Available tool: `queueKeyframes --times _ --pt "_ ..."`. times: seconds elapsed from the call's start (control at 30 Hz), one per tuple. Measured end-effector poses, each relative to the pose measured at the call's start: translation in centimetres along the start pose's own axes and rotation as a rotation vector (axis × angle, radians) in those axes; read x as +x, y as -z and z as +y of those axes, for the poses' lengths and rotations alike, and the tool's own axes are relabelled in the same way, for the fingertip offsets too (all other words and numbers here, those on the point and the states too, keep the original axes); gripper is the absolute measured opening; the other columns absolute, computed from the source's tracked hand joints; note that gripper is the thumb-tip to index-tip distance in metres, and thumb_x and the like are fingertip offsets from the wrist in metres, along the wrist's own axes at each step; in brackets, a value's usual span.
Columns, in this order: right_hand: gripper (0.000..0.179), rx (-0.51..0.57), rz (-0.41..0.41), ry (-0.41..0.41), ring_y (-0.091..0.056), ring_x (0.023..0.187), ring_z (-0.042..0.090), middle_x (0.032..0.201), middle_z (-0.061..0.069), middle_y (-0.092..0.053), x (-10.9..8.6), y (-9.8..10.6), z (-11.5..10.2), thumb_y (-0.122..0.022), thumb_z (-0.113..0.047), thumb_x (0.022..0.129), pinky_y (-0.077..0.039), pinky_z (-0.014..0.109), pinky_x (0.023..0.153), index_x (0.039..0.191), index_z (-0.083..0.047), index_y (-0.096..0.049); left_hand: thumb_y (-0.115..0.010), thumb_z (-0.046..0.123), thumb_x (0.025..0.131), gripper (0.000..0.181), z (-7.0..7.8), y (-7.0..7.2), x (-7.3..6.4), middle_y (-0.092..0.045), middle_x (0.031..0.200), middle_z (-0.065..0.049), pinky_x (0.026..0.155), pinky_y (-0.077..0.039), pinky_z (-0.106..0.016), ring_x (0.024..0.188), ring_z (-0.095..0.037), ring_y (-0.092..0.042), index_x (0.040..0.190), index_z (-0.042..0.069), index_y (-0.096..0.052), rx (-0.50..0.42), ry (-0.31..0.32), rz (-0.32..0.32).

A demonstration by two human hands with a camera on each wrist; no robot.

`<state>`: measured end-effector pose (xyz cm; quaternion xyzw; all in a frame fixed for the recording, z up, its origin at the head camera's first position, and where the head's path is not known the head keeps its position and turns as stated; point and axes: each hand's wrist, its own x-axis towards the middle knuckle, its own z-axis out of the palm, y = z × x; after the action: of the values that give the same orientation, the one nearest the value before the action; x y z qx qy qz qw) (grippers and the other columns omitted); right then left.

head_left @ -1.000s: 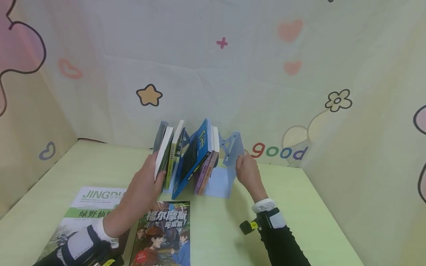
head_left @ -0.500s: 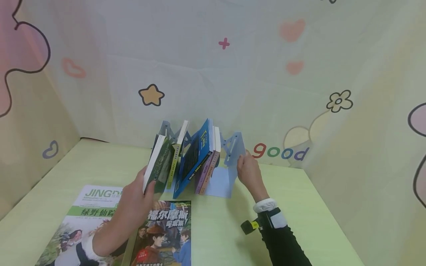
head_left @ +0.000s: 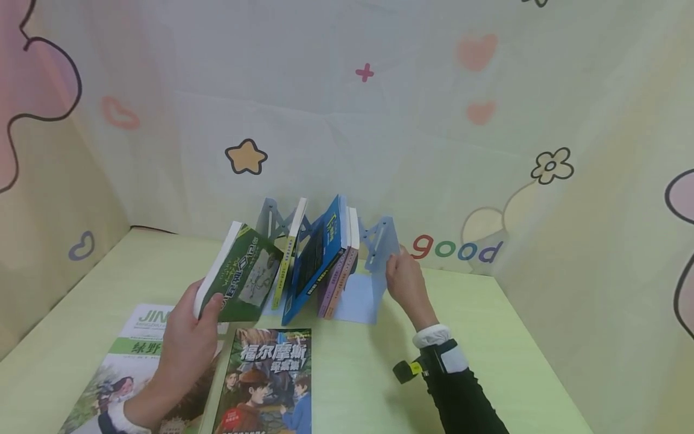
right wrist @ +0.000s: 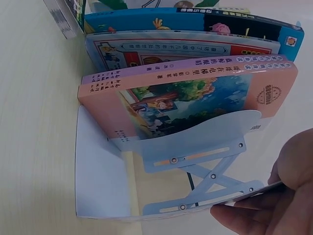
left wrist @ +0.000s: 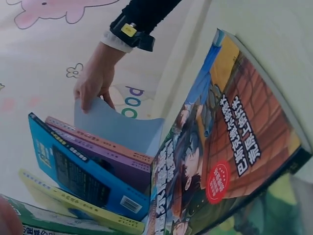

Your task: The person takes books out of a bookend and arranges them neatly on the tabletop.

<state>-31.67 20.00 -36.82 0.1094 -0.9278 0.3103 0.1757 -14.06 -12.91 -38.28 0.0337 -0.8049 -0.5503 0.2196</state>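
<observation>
My left hand (head_left: 187,340) grips a green book (head_left: 244,274) by its white page edge, thumb on the cover. The book leans at the left end of a light-blue metal expanding bookend (head_left: 382,253). Across from it, my right hand (head_left: 409,283) pinches the bookend's right end plate; in the right wrist view the thumb and fingers (right wrist: 249,220) lie on either side of the plate's edge. Between the end plates stand a thin yellow-spined book (head_left: 284,271), a tilted blue book (head_left: 320,259) and, to its right, purple-spined and orange-spined books (head_left: 338,280).
Two books lie flat in front: a white-and-green one (head_left: 125,355), partly behind my left forearm, and a dark comic-style one (head_left: 271,380). A patterned cloth wall (head_left: 347,150) rises close behind the bookend, with side walls left and right.
My left hand has drawn the green book left and toward me, away from the yellow-spined one, turning its cover into view. My right hand has kept its grip on the end plate.
</observation>
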Motion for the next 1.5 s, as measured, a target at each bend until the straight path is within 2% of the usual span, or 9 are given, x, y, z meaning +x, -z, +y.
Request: queueKeyframes --times 0.2,0.33,0.53,0.67,0.77,0.9,1.03,1.23,1.5 --pt "0.035 0.007 0.027 -0.017 -0.072 0.094 0.045 0.109 0.032 -0.070 -0.1 -0.1 -0.1 -0.041 -0.013 0.105 -0.059 0.057 0.074 0.124 0.012 -0.056 -0.042 0.029 0.112 0.049 0.5 2.0 -0.7 -0.061 0.135 -0.028 0.081 -0.060 -0.045 0.111 -0.041 -0.068 0.154 0.003 -0.041 0.033 0.069 -0.016" --pt "0.033 0.021 0.038 -0.011 -0.072 0.091 0.044 0.106 0.031 -0.071 -0.2 -0.1 -0.3 -0.042 -0.013 0.105 -0.058 0.056 0.071 0.119 0.012 -0.058 -0.043 0.030 0.112 0.047 0.9 3.4 -1.5 -0.064 0.129 -0.027 0.069 -0.056 -0.032 0.097 -0.028 -0.069 0.152 0.005 -0.044 0.067 0.100 0.014" --pt "0.033 0.049 0.051 -0.016 -0.071 0.090 0.042 0.106 0.030 -0.071 -0.2 -0.3 -0.1 -0.041 -0.015 0.105 -0.057 0.056 0.074 0.115 0.011 -0.059 -0.046 0.028 0.111 0.047 1.1 5.2 -2.5 -0.064 0.131 -0.027 0.072 -0.052 -0.027 0.094 -0.016 -0.066 0.152 0.005 -0.045 0.109 0.121 0.025" --pt "0.031 0.109 0.049 -0.054 -0.068 0.082 0.036 0.100 0.024 -0.072 -0.3 -0.4 0.3 -0.040 -0.018 0.104 -0.055 0.048 0.068 0.101 0.005 -0.061 -0.047 0.029 0.111 0.049 1.0 6.6 -3.0 -0.061 0.136 -0.027 0.073 -0.049 -0.018 0.094 -0.002 -0.063 0.154 0.006 -0.044 0.105 0.107 -0.028" --pt "0.027 0.147 0.040 -0.093 -0.062 0.075 0.031 0.091 0.020 -0.069 -0.4 -0.2 0.4 -0.041 -0.019 0.101 -0.048 0.039 0.059 0.090 0.000 -0.057 -0.046 0.034 0.111 0.054 1.1 7.2 -3.4 -0.059 0.141 -0.026 0.079 -0.053 -0.027 0.099 -0.004 -0.064 0.158 0.008 -0.039 0.097 0.137 -0.087" --pt "0.026 0.172 0.021 -0.114 -0.060 0.073 0.029 0.092 0.019 -0.070 -0.6 0.0 0.4 -0.045 -0.018 0.099 -0.044 0.033 0.055 0.093 0.001 -0.061 -0.046 0.035 0.111 0.055 1.1 7.4 -3.8 -0.058 0.143 -0.024 0.082 -0.054 -0.039 0.103 -0.008 -0.064 0.160 0.010 -0.036 0.085 0.154 -0.158" --pt "0.031 0.187 -0.010 -0.106 -0.067 0.075 0.028 0.102 0.023 -0.073 -1.1 0.4 0.3 -0.048 -0.017 0.101 -0.053 0.031 0.058 0.111 0.006 -0.067 -0.047 0.029 0.112 0.051 1.0 7.2 -4.2 -0.058 0.143 -0.023 0.079 -0.055 -0.028 0.101 -0.005 -0.064 0.158 0.008 -0.039 0.028 0.130 -0.209" --pt "0.036 0.218 -0.054 -0.077 -0.073 0.089 0.034 0.116 0.027 -0.071 -2.4 1.1 0.0 -0.050 -0.014 0.104 -0.061 0.038 0.069 0.130 0.008 -0.062 -0.044 0.034 0.112 0.056 1.7 6.7 -3.9 -0.053 0.147 -0.019 0.082 -0.057 -0.035 0.111 -0.024 -0.063 0.162 0.011 -0.031 -0.091 0.179 -0.338" --pt "0.040 0.235 -0.098 -0.050 -0.072 0.105 0.033 0.128 0.024 -0.067 -4.4 2.2 -0.4 -0.051 -0.012 0.105 -0.062 0.039 0.074 0.141 0.004 -0.057 -0.051 0.032 0.110 0.054 3.0 5.0 -3.2 -0.055 0.146 -0.021 0.083 -0.061 -0.040 0.108 -0.025 -0.069 0.158 0.011 -0.037 -0.301 0.281 -0.367"
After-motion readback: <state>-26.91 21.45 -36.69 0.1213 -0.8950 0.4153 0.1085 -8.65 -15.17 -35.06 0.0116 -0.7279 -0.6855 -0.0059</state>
